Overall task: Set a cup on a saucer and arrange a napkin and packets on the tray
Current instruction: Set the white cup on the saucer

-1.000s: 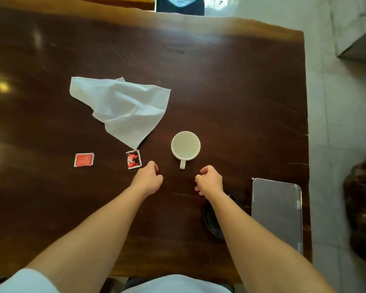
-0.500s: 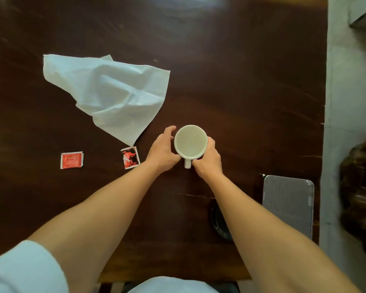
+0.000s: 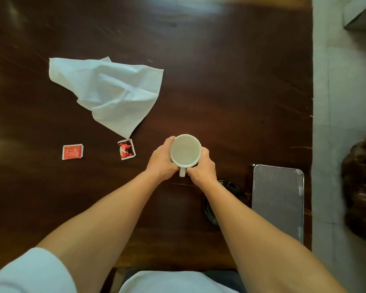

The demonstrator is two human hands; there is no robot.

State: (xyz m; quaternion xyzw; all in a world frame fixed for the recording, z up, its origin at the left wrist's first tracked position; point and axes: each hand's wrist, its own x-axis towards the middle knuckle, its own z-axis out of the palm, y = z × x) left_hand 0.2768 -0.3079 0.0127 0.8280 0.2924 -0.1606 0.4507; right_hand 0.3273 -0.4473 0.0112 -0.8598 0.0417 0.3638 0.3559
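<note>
I note the cup [image 3: 185,150]: off-white, round, pale inside, handle pointing back at me. My left hand [image 3: 162,162] and right hand [image 3: 203,169] curl their fingers round its wall, the cup clasped between them over the dark worktop [image 3: 230,92]. One packet [image 3: 126,149] lies just left of the left fingers.
</note>
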